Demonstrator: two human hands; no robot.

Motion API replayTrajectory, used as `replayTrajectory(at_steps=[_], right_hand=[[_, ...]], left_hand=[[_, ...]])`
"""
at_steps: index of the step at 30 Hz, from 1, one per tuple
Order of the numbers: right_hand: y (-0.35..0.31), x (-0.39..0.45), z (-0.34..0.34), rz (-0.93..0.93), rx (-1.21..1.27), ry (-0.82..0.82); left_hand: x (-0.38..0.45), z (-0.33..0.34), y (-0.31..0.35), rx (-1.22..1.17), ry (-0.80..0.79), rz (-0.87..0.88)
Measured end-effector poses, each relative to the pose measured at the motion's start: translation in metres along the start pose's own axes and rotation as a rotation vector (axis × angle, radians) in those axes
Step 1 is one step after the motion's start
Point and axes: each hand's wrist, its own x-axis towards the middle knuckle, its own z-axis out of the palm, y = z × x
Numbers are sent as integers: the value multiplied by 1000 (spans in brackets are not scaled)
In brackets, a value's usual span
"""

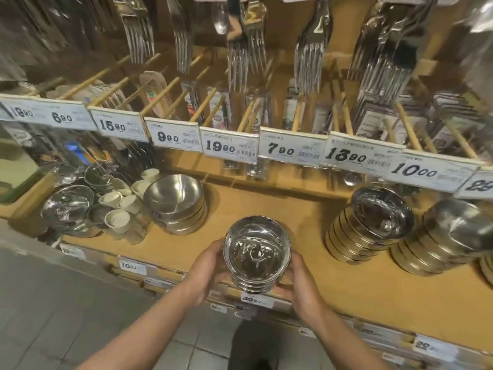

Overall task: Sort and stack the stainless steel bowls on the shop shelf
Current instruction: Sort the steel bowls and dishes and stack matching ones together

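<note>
Head view:
Held stack: small stack of shiny steel bowls (256,253) at the front edge of the wooden shelf (306,209).
Left hand (206,271): fingers curled around the stack's left side.
Right hand (301,284): cups its right side and base.
Other stacks: brushed bowls (176,202) to the left, tilted bowl stacks (370,225) to the right.
Price tags (230,146): along the rail above.

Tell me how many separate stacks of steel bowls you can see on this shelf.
4: the held stack between both hands at the front edge, the left stack beside the white cups, the tall stack right of centre, and the far-right stack. More may lie beyond the right edge.
</note>
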Motion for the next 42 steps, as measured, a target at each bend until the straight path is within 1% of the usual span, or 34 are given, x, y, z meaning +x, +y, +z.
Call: replayTrajectory(at_steps=[3,6,8,12,14,18,23,25,27,29,31,34,38,42], right_hand=[[-11,9,-19,34,-37,-3],[-32,32,-36,26,-64,64],[-52,49,-33,14,-112,70],[-86,94,-8,7,-241,9],[-95,117,10,10,-297,-84],[-104,165,49,109,-386,-253],[-106,213,83,201,-337,-336],[-107,222,95,243,-322,-427],[-106,228,108,258,-389,-518],[-102,230,120,264,-452,-562],[-99,229,131,281,-463,-588],[-99,224,134,274,-399,-584],[-107,218,109,199,-370,-601],[-112,212,73,164,-273,-547]], left_hand=[[0,-13,5,-26,95,-2],[-2,-38,14,-152,259,24],[-4,-60,19,-188,365,67],[6,-102,25,-210,496,163],[15,-116,28,-220,521,182],[30,-128,36,-245,499,237],[46,-133,40,-301,457,265],[54,-134,42,-324,432,261],[61,-136,45,-369,424,237],[65,-138,48,-414,415,199],[70,-139,50,-417,387,189],[74,-136,51,-426,351,189],[80,-125,49,-350,251,182],[87,-110,55,-209,164,129]])
